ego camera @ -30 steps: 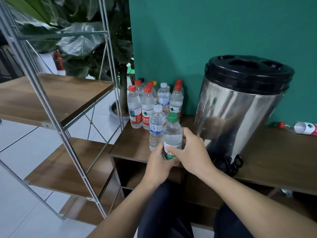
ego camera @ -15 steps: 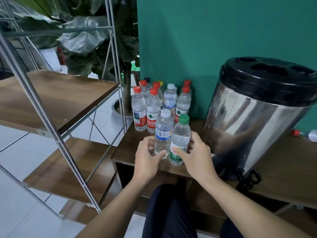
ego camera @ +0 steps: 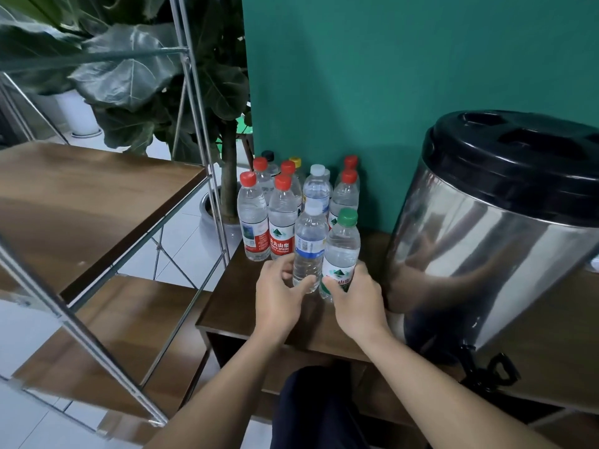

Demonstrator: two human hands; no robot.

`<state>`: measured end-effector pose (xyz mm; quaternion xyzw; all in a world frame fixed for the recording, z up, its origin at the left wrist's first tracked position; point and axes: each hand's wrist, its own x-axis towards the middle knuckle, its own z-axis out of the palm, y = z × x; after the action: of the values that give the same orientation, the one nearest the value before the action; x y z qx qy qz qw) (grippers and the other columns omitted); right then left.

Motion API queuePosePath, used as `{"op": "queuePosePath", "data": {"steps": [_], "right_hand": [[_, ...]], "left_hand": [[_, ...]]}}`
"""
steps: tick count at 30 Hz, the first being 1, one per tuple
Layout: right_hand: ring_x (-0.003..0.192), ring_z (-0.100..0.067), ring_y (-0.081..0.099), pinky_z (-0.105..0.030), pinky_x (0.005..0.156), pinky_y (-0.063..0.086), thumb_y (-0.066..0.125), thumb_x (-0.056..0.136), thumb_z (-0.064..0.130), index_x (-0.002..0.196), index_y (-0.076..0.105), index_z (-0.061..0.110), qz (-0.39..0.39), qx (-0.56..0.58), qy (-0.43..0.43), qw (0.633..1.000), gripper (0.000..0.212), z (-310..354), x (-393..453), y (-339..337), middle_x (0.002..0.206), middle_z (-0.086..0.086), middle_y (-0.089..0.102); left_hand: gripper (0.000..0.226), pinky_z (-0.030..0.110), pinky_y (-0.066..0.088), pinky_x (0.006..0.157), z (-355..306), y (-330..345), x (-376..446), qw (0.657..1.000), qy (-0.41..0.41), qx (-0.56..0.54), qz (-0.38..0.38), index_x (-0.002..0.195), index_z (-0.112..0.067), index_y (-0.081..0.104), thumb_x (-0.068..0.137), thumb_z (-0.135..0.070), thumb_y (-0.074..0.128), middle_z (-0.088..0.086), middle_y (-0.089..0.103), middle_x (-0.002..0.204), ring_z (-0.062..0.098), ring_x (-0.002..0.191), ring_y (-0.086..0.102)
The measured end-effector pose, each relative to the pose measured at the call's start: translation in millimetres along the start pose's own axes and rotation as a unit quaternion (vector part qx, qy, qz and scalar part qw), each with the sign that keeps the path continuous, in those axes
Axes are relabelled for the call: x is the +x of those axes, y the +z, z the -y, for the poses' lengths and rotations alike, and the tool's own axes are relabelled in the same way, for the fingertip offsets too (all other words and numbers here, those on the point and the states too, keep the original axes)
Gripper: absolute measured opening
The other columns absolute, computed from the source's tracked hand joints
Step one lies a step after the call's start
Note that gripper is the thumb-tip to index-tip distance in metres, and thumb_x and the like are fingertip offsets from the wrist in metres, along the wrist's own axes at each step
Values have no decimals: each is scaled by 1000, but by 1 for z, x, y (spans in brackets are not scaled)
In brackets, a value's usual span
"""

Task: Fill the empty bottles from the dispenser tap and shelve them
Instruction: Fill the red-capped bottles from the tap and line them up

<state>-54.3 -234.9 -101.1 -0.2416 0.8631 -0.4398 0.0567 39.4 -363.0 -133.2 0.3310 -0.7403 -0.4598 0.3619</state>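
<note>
Item, nearest: dark navy trouser leg [ego camera: 319, 409], showing at the bottom edge, below the front of the table.

Item: left hand [ego camera: 278, 291], reaching over the front edge of the dark brown wooden table [ego camera: 227, 306], fingers curling round the lower body of the clear plastic bottle with a white cap and blue label [ego camera: 309, 246]; thumb pressing its front.

Item: right hand [ego camera: 356, 299], lying just beside the left, gripping the lower part of the clear plastic bottle with a green cap and green-and-white label [ego camera: 342, 251]. Both hands are clamping on a bottle each, the two bottles standing upright on the table and touching side by side.

Item: black dispenser tap [ego camera: 486, 374], hanging over the table's front edge, well to the right of the green-capped bottle.

Item: large cylindrical stainless-steel dispenser with a black plastic lid [ego camera: 492, 228], sitting on the table just right of the two held bottles, its polished wall reflecting the hands.

Item: cluster of clear plastic bottles with mostly red caps [ego camera: 282, 202], standing upright directly behind the held pair, toward the wall; one yellow and one black cap are showing at the back.

Item: metal-framed rack with brown wooden shelves [ego camera: 97, 202], standing left of the table, frame just beside the table's left end.

Item: large-leafed green potted plant [ego camera: 136, 79], standing behind the rack.

Item, farthest: teal wall [ego camera: 372, 76], rising behind the bottle cluster and dispenser.
</note>
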Motion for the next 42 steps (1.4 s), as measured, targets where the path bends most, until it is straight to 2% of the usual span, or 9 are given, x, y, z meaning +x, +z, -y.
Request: {"op": "queuePosePath", "data": {"steps": [4,8,16,22,26,31,36,39,42], "right_hand": [[113,-29,72,-43,91,59,80,98,26,123,62,18,-18,14,12,1000,32,1,24,9,121,-4,77],[116,-33,71,-42,94,57,76,101,21,125,63,13,-47,23,28,998,28,4,40,19,122,-8,77],[112,-41,69,-44,89,53,66,106,15,119,64,11,-59,21,56,996,14,7,61,33,115,-15,76],[121,-39,70,-43,98,56,69,105,23,129,61,8,-19,33,78,996,30,8,55,29,125,-16,75],[135,-38,63,-37,106,48,70,105,23,147,54,4,10,46,76,996,49,11,33,11,141,-18,69],[132,-17,65,-42,113,52,73,96,41,144,61,22,52,82,16,995,53,16,-10,-23,139,3,71],[94,-4,74,-38,93,62,75,99,20,112,78,23,21,128,-86,988,14,27,-57,-74,99,12,78],[94,-7,74,-34,86,61,65,104,10,102,77,26,-5,128,-159,979,20,34,-88,-117,93,13,77],[91,-8,73,-22,77,55,57,107,5,104,76,25,-26,136,-186,973,28,30,-111,-174,90,18,74]], "left_hand": [[49,7,48,86,0,14,13,1000,3,13,-16,138,-33,72,94,-24,91,-13,65,119,-3,100,61],[53,33,63,99,0,28,18,999,-3,-22,-22,142,-35,66,98,-14,86,-18,58,126,5,112,65],[69,42,64,104,7,48,18,998,-15,-59,-18,156,-41,54,98,-23,87,-18,60,139,2,127,65],[69,39,63,106,5,44,13,998,-27,-48,2,160,-32,53,100,-18,84,-13,67,138,-2,125,67],[46,41,62,107,-4,32,2,1000,-12,-26,3,142,-26,68,101,-10,81,-13,77,120,-2,114,73],[24,41,63,102,-31,10,-42,998,20,-35,49,116,-28,78,105,-6,76,-15,82,108,5,105,78],[15,61,61,89,-75,1,-87,992,31,-103,61,102,-21,79,112,-14,69,2,81,97,31,92,77],[17,60,59,87,-116,7,-113,986,66,-129,81,103,-18,77,114,-13,65,4,80,96,37,95,75],[19,60,58,82,-158,23,-138,977,107,-136,129,105,-15,75,117,-19,61,6,77,92,38,91,72]]}}
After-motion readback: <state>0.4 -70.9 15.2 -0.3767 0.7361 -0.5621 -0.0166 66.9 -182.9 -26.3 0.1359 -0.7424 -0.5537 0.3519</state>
